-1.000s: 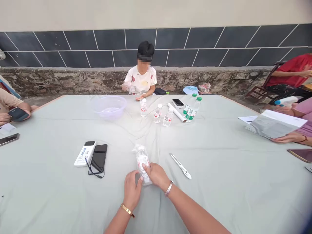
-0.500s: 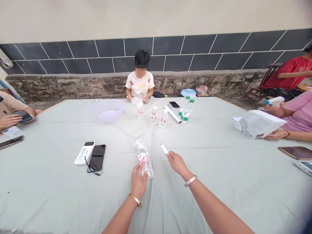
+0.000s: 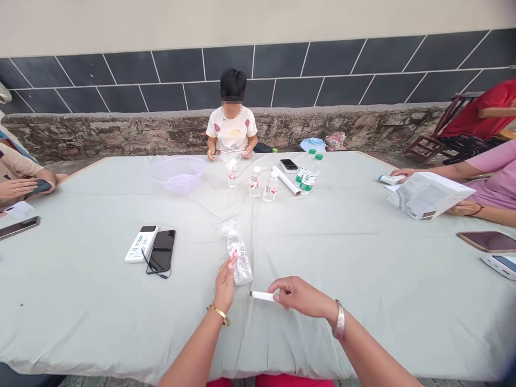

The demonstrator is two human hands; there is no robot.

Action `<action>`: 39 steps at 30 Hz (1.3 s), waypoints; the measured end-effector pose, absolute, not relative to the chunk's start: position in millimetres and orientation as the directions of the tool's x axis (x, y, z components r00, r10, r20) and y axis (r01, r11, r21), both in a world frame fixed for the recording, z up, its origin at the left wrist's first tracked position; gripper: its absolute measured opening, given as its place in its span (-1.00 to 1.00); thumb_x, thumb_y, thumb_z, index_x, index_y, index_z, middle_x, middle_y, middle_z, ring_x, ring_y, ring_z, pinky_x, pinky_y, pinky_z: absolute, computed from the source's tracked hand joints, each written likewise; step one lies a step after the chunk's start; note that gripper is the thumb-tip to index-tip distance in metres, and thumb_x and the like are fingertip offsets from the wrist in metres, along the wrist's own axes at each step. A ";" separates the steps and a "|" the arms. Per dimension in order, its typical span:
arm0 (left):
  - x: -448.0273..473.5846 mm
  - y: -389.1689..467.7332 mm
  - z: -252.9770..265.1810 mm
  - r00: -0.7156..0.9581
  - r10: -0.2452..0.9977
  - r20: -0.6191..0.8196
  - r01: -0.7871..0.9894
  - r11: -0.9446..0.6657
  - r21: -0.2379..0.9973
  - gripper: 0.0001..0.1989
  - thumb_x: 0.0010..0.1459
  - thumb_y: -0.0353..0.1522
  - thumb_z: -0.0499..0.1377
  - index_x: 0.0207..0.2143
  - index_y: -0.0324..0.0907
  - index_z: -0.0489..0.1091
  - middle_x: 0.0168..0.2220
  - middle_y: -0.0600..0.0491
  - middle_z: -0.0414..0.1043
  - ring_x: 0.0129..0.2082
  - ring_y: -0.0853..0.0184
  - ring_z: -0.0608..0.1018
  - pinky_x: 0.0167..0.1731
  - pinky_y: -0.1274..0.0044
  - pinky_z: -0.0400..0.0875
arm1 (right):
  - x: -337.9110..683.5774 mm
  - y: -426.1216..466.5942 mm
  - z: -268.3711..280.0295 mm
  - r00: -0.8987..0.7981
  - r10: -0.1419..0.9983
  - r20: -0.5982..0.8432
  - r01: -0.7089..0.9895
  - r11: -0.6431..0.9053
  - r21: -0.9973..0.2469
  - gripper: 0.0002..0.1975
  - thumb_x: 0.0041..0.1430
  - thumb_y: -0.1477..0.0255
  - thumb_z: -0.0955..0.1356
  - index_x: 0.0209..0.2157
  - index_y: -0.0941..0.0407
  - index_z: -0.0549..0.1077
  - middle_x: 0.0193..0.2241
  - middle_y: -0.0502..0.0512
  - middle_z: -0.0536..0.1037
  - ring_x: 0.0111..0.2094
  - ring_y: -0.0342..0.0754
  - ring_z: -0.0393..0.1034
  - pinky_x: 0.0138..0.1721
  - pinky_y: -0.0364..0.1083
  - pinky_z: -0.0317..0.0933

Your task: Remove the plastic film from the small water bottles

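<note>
Gripping the cutter (image 3: 262,295), my right hand (image 3: 297,294) has swung within reach of the bagged bottle (image 3: 242,264); my unclasped left hand (image 3: 224,285) touches it.

My right hand (image 3: 297,294) hides the rear of the white cutter (image 3: 262,295). I can't tell whether my left hand (image 3: 224,283) grips the wrapped bottle (image 3: 242,269) or only touches it; the label's (image 3: 233,251) print is too small to read. The edges cut off a phone (image 3: 19,228) at left and, near, my forearms (image 3: 193,352).
</note>
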State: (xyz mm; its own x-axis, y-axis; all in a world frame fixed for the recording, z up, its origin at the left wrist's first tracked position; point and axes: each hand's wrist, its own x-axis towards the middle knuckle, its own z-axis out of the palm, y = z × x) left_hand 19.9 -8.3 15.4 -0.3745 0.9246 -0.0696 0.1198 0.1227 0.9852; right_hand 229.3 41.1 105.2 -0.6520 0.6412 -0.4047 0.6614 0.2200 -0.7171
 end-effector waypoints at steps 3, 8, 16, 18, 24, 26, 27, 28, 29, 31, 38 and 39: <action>18.7 -6.8 20.1 -0.399 0.909 -0.122 0.081 0.168 0.982 -0.43 0.21 -0.03 -0.19 -0.02 -0.14 0.40 0.12 -0.01 0.28 0.16 0.22 0.25 0.15 0.40 0.09 | 253.1 42.7 95.5 -0.649 0.608 -0.457 0.644 0.120 -0.755 -0.69 0.05 0.27 0.28 -0.27 0.16 0.51 -0.64 -0.02 0.40 -0.57 -0.18 0.18 -0.51 -0.19 0.04; 16.2 -7.5 20.6 -0.391 0.913 -0.117 0.111 0.173 0.979 -0.45 0.21 -0.05 -0.18 -0.01 -0.12 0.40 0.13 0.01 0.27 0.17 0.25 0.24 0.16 0.42 0.08 | 244.2 61.9 78.3 -0.618 0.654 -0.435 0.572 -0.005 -0.821 -0.63 0.04 0.22 0.27 -0.22 0.17 0.50 -0.61 -0.02 0.38 -0.56 -0.16 0.18 -0.49 -0.17 0.07; 14.7 -0.7 23.6 -0.388 0.915 -0.107 0.191 0.194 0.962 -0.52 0.23 -0.11 -0.14 -0.08 -0.10 0.45 0.09 0.03 0.33 0.17 0.26 0.25 0.16 0.42 0.10 | 221.8 84.8 42.3 -0.115 0.993 0.000 0.950 0.110 -0.293 -0.69 0.14 0.45 0.21 -0.10 0.14 0.43 -0.20 0.24 0.44 -0.18 0.05 0.29 -0.22 -0.06 0.14; 16.6 0.3 22.2 -0.367 0.925 -0.099 0.207 0.185 0.961 -0.53 0.23 -0.11 -0.14 -0.07 -0.09 0.45 0.09 0.04 0.33 0.18 0.26 0.23 0.16 0.42 0.10 | 209.5 80.0 42.4 -0.130 0.989 0.071 0.958 0.143 -0.248 -0.68 0.13 0.44 0.23 -0.07 0.13 0.40 -0.09 0.27 0.40 -0.08 0.10 0.25 -0.16 -0.02 0.12; 21.5 -1.2 21.2 -0.329 0.939 -0.101 0.212 0.178 0.961 -0.45 0.24 -0.08 -0.23 0.05 -0.11 0.35 0.20 0.03 0.16 0.23 0.25 0.14 0.18 0.39 0.04 | 133.6 64.0 63.0 -0.184 0.983 -0.014 0.772 0.136 -0.621 -0.47 0.13 0.08 0.21 0.00 0.17 0.24 -0.29 0.14 0.47 -0.32 -0.04 0.37 -0.36 -0.13 0.15; 20.8 -1.9 22.6 -0.318 0.942 -0.106 0.225 0.184 0.957 -0.43 0.25 -0.09 -0.27 0.07 -0.11 0.32 0.22 0.03 0.11 0.24 0.25 0.11 0.19 0.38 0.02 | 121.5 67.5 62.7 -0.186 0.980 -0.076 0.758 0.094 -0.646 -0.50 0.17 0.15 0.19 0.03 0.18 0.19 -0.39 0.08 0.48 -0.39 -0.05 0.38 -0.41 -0.15 0.12; 19.9 -2.4 23.6 -0.306 0.947 -0.102 0.241 0.180 0.954 -0.43 0.25 -0.10 -0.28 0.07 -0.10 0.32 0.22 0.04 0.12 0.25 0.26 0.10 0.20 0.37 -0.01 | 121.8 70.1 60.1 -0.187 0.979 -0.080 0.760 0.093 -0.643 -0.55 0.21 0.23 0.17 0.05 0.18 0.16 -0.43 0.05 0.48 -0.40 -0.06 0.39 -0.42 -0.15 0.11; 18.8 -3.1 24.7 -0.292 0.952 -0.093 0.261 0.173 0.950 -0.45 0.26 -0.11 -0.28 0.07 -0.07 0.32 0.21 0.06 0.14 0.25 0.26 0.08 0.21 0.35 -0.04 | 126.0 72.7 56.3 -0.188 0.979 -0.073 0.771 0.102 -0.629 -0.59 0.22 0.32 0.15 0.07 0.17 0.14 -0.46 0.03 0.48 -0.41 -0.07 0.39 -0.42 -0.16 0.10; 17.5 -4.1 25.8 -0.281 0.956 -0.082 0.281 0.163 0.946 -0.47 0.26 -0.12 -0.27 0.07 -0.05 0.32 0.20 0.08 0.17 0.26 0.26 0.07 0.22 0.34 -0.08 | 133.1 75.0 51.8 -0.187 0.980 -0.066 0.792 0.111 -0.600 -0.61 0.22 0.39 0.13 0.08 0.16 0.13 -0.47 0.02 0.48 -0.41 -0.07 0.40 -0.41 -0.16 0.10; 14.8 -6.4 27.9 -0.267 0.962 -0.056 0.306 0.140 0.942 -0.51 0.26 -0.14 -0.23 0.05 -0.02 0.34 0.17 0.11 0.22 0.25 0.25 0.08 0.23 0.31 -0.15 | 151.8 78.6 42.7 -0.179 0.980 -0.090 0.857 0.110 -0.504 -0.59 0.20 0.46 0.14 0.10 0.13 0.14 -0.45 0.05 0.50 -0.38 -0.04 0.41 -0.40 -0.14 0.10; 9.6 -6.8 27.4 -0.335 0.940 -0.059 0.333 0.177 0.926 -0.60 0.22 -0.16 -0.09 0.01 0.00 0.37 0.14 0.09 0.27 0.24 0.21 0.11 0.21 0.26 -0.10 | 183.0 86.2 45.1 -0.207 0.959 -0.193 0.909 0.115 -0.401 -0.58 0.18 0.40 0.20 0.09 0.11 0.22 -0.28 0.14 0.52 -0.24 0.00 0.41 -0.32 -0.11 0.17; 9.7 -5.2 25.6 -0.364 0.930 -0.051 0.341 0.184 0.922 -0.61 0.20 -0.16 -0.05 0.00 -0.01 0.38 0.13 0.07 0.27 0.22 0.21 0.15 0.20 0.28 -0.04 | 182.9 85.7 50.5 -0.208 0.964 -0.168 0.901 0.122 -0.417 -0.58 0.17 0.37 0.21 0.08 0.12 0.23 -0.25 0.15 0.51 -0.24 0.00 0.40 -0.31 -0.11 0.18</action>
